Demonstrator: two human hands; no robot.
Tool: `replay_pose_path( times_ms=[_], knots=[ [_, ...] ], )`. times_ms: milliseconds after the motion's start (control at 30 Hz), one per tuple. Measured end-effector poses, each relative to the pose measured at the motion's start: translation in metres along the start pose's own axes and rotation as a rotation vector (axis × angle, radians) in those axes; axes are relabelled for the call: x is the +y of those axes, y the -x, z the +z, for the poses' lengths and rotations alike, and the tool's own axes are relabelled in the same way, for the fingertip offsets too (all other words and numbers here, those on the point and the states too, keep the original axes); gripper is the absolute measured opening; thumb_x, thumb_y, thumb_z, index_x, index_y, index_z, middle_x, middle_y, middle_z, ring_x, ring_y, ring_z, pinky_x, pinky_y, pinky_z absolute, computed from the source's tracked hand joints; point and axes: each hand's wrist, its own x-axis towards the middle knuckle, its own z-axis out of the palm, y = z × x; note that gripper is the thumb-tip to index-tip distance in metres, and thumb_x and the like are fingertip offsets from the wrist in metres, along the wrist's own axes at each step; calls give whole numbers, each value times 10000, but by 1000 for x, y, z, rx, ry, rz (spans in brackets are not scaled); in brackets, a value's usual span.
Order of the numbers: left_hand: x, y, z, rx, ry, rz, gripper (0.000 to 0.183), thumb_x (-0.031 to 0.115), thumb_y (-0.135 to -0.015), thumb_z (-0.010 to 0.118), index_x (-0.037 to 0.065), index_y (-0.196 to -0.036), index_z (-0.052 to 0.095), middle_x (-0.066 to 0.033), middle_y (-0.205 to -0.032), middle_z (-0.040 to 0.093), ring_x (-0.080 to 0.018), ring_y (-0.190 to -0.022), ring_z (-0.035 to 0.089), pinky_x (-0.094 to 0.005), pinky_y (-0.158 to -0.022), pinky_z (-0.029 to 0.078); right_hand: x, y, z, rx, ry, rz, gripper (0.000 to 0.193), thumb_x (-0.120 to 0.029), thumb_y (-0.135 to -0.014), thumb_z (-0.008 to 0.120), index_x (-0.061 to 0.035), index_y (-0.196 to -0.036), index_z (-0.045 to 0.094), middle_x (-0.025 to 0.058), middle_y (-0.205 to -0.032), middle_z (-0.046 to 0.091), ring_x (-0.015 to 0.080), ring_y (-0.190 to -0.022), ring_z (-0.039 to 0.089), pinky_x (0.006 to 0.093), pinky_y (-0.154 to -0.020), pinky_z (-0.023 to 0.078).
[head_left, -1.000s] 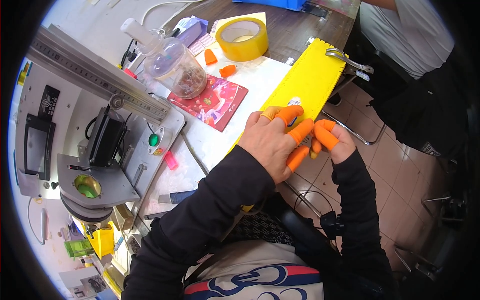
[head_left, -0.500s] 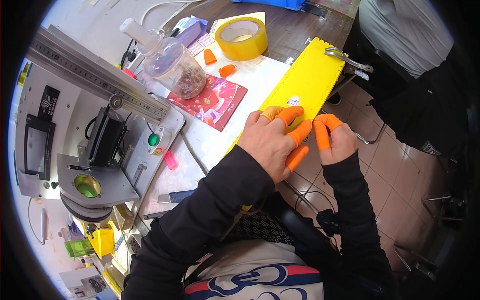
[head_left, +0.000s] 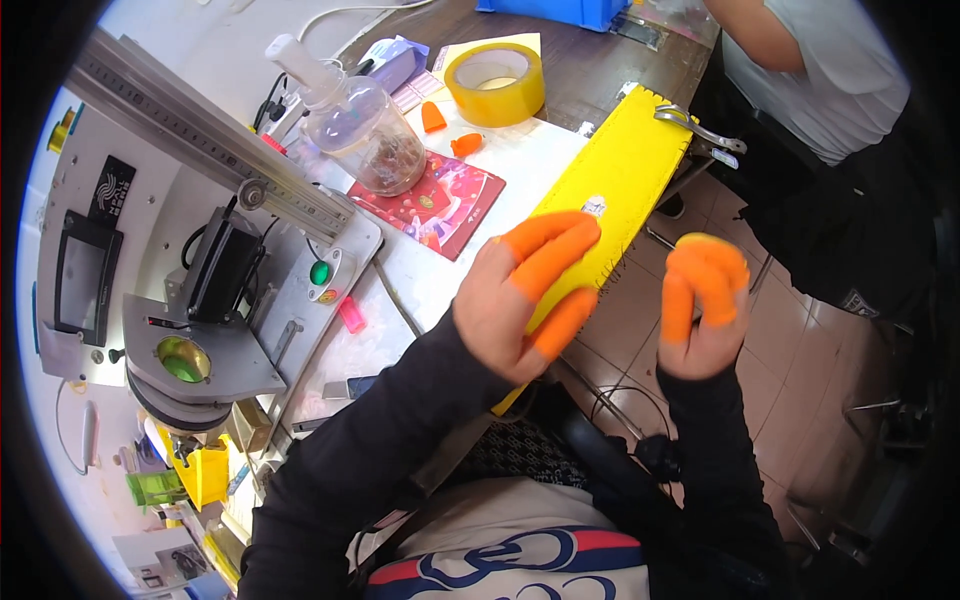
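Note:
My left hand [head_left: 515, 295], with orange finger covers, lies over a long yellow strip or board [head_left: 625, 150]. Its fingers stretch out, the thumb apart from them, and the fingertips sit just below a small silvery heap [head_left: 594, 206] on the yellow surface. Short, dark, hair-like strands stick out along the board's right edge near the fingertips. Off to the right, over the floor, my right hand [head_left: 706, 305] is raised with its orange-covered fingers curled in. Whatever those fingers may pinch is hidden. A metal clamp or plier-like tool [head_left: 700, 130] grips the board's far right edge.
Beyond the left hand, a clear pump bottle [head_left: 375, 145] stands on a red booklet [head_left: 450, 210]. Near it are a yellow tape roll [head_left: 494, 88] and loose orange finger covers [head_left: 466, 145]. A grey machine [head_left: 200, 350] fills the left side. Another person [head_left: 830, 80] sits at far right.
My right hand has moved right, away from the board's edge and my left hand. My left hand's fingers have straightened over the board. The other person's arm has come into view.

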Motion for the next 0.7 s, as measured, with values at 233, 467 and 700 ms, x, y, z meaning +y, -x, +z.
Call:
replay_pose_path(
  times_ms=[233, 467, 700],
  knots=[
    [63, 48, -54, -79, -121, 55, 334, -29, -581, 638, 67, -888, 550, -50, -800, 575, -200, -638, 531, -291, -554, 397, -74, 15, -12, -335, -344, -71, 227, -43, -593, 621, -66, -807, 548, 53, -679, 521, 200, -509, 504, 273, -429, 407],
    [99, 100, -106, 5, -326, -5, 278, 11, -591, 646, 57, -851, 559, -39, -797, 564, -177, -618, 532, -280, -538, 396, -138, 13, -3, -464, -571, -201, 226, -60, -641, 618, -63, -857, 549, 46, -613, 486, 171, -408, 466, 253, -349, 363],
    [124, 152, -150, 234, -386, -48, 251, 19, -588, 638, 76, -817, 554, -55, -743, 553, -212, -609, 529, -295, -528, 402, -208, 3, 12, -532, -701, -253, 155, -12, -681, 563, -50, -824, 517, 91, -594, 501, 256, -465, 498, 294, -398, 389]
  ],
)
